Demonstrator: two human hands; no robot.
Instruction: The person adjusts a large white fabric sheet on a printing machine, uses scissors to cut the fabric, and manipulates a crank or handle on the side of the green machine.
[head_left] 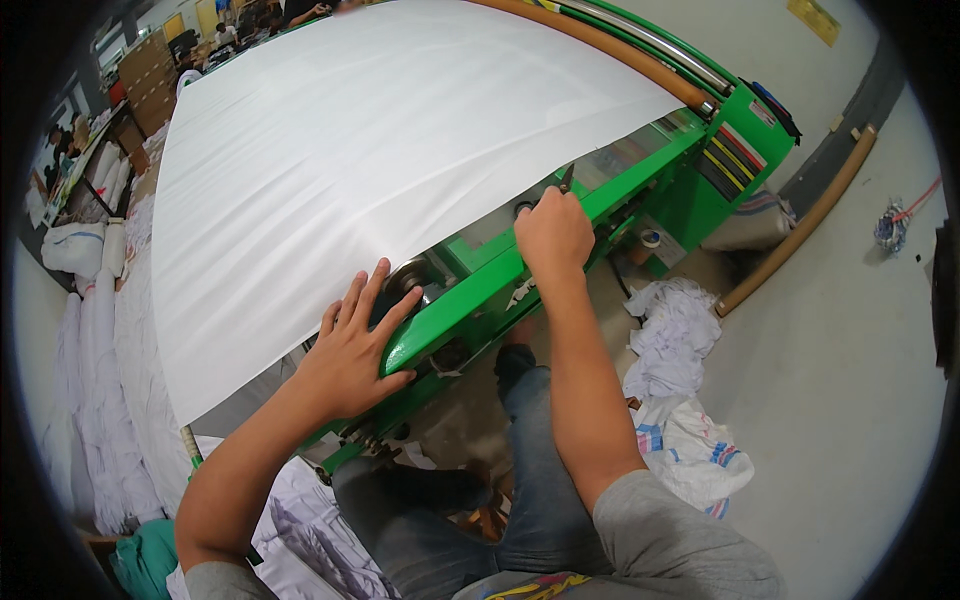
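A wide sheet of white fabric [350, 150] lies stretched over the green machine [620, 200], its near edge running diagonally along the frame. My left hand [352, 350] rests at that edge with its fingers spread, the thumb side against the green rail and the fingertips by a round metal part [408, 280]. Farther right, my right hand [556, 232] is closed over the rail beside the fabric edge. From its fist sticks the dark pointed tip of what look like scissors [567, 178]; the fist hides most of them.
A brown roller [620, 55] spans the machine's far side. White cloth is heaped [675, 335] on the floor at right, above a printed sack [695, 455]. Long white rolls [100, 400] stand at left. A brown tube [800, 220] leans along the wall. People work far back.
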